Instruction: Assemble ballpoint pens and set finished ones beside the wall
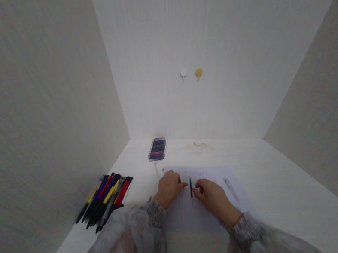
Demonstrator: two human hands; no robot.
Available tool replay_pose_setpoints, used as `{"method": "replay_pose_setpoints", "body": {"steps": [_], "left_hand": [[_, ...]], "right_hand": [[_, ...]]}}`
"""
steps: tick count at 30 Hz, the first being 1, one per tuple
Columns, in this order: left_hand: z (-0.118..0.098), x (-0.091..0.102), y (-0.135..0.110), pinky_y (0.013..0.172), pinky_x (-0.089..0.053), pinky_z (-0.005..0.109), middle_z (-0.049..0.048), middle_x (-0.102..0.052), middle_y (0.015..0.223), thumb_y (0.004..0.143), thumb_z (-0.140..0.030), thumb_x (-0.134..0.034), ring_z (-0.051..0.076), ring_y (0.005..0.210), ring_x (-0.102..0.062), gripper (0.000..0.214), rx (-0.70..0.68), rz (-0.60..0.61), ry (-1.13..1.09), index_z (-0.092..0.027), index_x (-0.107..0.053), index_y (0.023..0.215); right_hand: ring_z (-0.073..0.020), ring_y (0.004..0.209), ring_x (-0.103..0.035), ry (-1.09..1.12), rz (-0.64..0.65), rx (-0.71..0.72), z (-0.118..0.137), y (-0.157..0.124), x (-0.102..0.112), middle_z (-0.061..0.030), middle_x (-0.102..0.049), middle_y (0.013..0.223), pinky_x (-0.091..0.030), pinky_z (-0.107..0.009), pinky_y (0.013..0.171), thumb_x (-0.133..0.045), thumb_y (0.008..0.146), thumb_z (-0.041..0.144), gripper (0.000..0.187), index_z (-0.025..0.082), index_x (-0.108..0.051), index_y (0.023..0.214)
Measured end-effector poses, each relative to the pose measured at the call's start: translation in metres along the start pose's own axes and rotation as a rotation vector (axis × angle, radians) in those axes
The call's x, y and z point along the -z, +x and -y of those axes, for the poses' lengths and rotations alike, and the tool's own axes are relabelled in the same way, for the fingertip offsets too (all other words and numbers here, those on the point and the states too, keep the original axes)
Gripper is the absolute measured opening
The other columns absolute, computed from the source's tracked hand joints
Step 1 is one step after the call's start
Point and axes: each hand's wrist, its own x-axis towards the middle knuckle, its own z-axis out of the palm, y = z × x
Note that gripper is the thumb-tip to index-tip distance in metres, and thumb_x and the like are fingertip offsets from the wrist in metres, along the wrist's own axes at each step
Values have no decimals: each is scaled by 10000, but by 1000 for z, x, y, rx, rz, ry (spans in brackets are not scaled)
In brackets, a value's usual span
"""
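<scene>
A thin black piece, like a pen refill or slim pen part point(190, 187), is upright in view between my two hands, over a printed sheet of paper point(185, 217). My left hand point(169, 187) is on its left, fingers curled and thumb pointing at it; anything in that pinch is too small to make out. On the other side my right hand point(213, 199) has its thumb and forefinger bent close together, tips just beside the black piece. Whether they touch it I cannot tell. A clear pen barrel point(231, 188) lies on the sheet, right of my right hand.
Several pens with black, red, yellow and blue barrels point(106, 200) lie in a row at the left, by the side wall. A blurred dark phone-like object point(157, 149) with a cable is at the back. Two hooks, white point(183, 73) and yellow point(199, 72), are on the back wall.
</scene>
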Motion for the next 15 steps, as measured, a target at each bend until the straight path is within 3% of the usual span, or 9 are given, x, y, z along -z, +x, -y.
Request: {"method": "replay_pose_setpoints", "body": {"steps": [6, 15], "left_hand": [[-3, -4, 3, 718, -396, 275, 79, -557, 850, 650, -408, -572, 200, 856, -507, 272, 19, 58, 5, -148, -613, 715], [-4, -7, 2, 756, -389, 275, 72, -551, 854, 721, -262, -499, 175, 841, -508, 155, -84, 137, -21, -141, -594, 743]], "right_hand": [[-175, 774, -574, -76, 90, 6, 14, 0, -8, -64, -603, 858, -368, -252, 624, -440, 772, 316, 202, 169, -543, 864], [-215, 759, -592, -189, 147, -60, 11, -1, -6, -121, -623, 821, -385, -291, 621, -411, 762, 211, 189, 124, -564, 832]]}}
